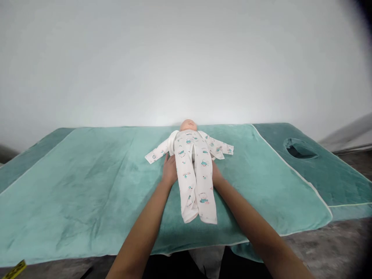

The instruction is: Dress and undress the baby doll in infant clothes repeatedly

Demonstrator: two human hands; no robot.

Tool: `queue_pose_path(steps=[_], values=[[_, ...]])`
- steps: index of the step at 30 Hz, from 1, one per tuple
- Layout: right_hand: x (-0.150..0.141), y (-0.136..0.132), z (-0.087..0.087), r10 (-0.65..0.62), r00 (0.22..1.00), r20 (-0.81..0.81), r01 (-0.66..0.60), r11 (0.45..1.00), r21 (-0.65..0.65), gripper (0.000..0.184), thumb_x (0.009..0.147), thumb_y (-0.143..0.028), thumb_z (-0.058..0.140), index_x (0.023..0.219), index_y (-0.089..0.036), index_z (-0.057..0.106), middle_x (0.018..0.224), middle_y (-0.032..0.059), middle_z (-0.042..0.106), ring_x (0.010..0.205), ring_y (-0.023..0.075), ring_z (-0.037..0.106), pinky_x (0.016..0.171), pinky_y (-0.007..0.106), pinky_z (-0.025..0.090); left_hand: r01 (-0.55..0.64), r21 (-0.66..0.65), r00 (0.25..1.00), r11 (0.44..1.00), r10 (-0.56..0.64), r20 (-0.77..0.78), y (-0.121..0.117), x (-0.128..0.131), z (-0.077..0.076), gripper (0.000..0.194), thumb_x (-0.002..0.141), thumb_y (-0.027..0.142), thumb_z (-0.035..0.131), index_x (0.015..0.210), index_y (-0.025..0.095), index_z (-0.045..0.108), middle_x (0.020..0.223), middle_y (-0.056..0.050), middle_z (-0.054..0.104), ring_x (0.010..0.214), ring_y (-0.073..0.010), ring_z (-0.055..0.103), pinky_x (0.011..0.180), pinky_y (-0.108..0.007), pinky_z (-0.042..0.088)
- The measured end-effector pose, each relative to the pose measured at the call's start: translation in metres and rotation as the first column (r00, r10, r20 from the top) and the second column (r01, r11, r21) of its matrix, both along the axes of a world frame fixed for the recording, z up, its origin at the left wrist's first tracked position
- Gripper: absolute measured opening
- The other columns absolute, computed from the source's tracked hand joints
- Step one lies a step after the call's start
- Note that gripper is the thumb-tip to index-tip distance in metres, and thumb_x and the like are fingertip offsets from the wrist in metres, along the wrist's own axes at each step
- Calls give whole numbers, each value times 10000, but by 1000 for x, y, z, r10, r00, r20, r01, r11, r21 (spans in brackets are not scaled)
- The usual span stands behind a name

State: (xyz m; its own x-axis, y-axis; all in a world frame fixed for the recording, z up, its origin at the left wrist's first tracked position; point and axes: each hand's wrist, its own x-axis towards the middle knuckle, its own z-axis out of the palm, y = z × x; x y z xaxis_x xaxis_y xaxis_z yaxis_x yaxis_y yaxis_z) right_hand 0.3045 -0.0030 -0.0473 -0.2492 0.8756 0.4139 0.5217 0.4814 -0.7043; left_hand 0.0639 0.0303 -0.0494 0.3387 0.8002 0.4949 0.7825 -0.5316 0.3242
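A doll (188,124) lies on its back on the green-covered table, its head toward the wall. It has on a white printed long-sleeved baby top (220,146), sleeves spread outward. Matching white baby trousers (205,186) are laid over its front, waist near the neck and legs toward me. My left hand (170,170) is at the left edge of the trousers, just below the top's hem; some fingers show, the rest are under the cloth. At the opposite edge is my right hand (216,175), its fingers hidden behind the trousers. Whether either hand grips anything is not visible.
The green velvety cover (87,186) has a pale piped edge. An oval hole (300,148) opens in the padded table's right end. A white wall (186,62) stands directly behind. A yellow-and-black strip (16,269) shows at the lower left.
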Motion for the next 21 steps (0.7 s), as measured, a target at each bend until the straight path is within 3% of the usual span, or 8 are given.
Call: queue_pose_path(steps=[4, 6, 10, 14, 17, 21], values=[[0, -32, 1, 48, 999, -17, -48, 998, -32, 451, 829, -477, 639, 1226, -271, 700, 1270, 67, 698, 1288, 336, 567, 1134, 467, 413, 7, -19, 999, 1000, -8, -37, -4, 1, 9, 395, 921, 271, 506, 1287, 173, 613, 1247, -144, 663, 1252, -302, 551, 1209, -537, 236], [1, -42, 4, 12, 1000, -21, -14, 998, -65, 474, 806, -498, 648, 1221, -276, 701, 1275, 76, 693, 1293, 348, 563, 1127, 474, 419, 38, -33, 998, 999, -40, -56, -9, 3, 17, 422, 885, 293, 553, 1284, 168, 608, 1243, -156, 651, 1251, -320, 542, 1185, -531, 285], [1, -46, 11, -41, 999, -26, 37, 992, -120, 489, 816, -533, 620, 1199, -242, 710, 1226, 114, 711, 1261, 367, 583, 1092, 491, 449, 90, -61, 993, 994, -95, -75, -27, 3, 23, 540, 841, 309, 603, 1361, 181, 539, 1309, -172, 605, 1285, -354, 509, 1171, -576, 289], [-1, -45, 14, -7, 999, -38, 4, 998, -70, 481, 830, -557, 598, 1195, -262, 707, 1209, 99, 720, 1274, 343, 577, 1097, 446, 443, 110, -71, 987, 991, -117, -113, -47, 0, 18, 636, 855, 269, 584, 1464, 175, 429, 1418, -194, 523, 1354, -367, 438, 1177, -629, 240], [-3, -47, 15, -25, 1000, 7, 25, 999, -27, 467, 850, -548, 564, 1227, -300, 682, 1221, 72, 715, 1288, 317, 569, 1087, 444, 453, 40, -74, 985, 996, -52, -165, -54, 0, 19, 511, 859, 210, 577, 1369, 191, 545, 1332, -178, 576, 1280, -356, 490, 1163, -600, 275], [-5, -50, 16, -44, 991, 123, 47, 999, -26, 427, 870, -447, 544, 1218, -243, 683, 1246, 98, 700, 1244, 330, 592, 1048, 460, 476, -49, -43, 985, 998, 41, -166, -58, 3, 28, 278, 856, 157, 560, 1093, 183, 703, 1151, -171, 627, 1166, -350, 533, 1103, -540, 356]])
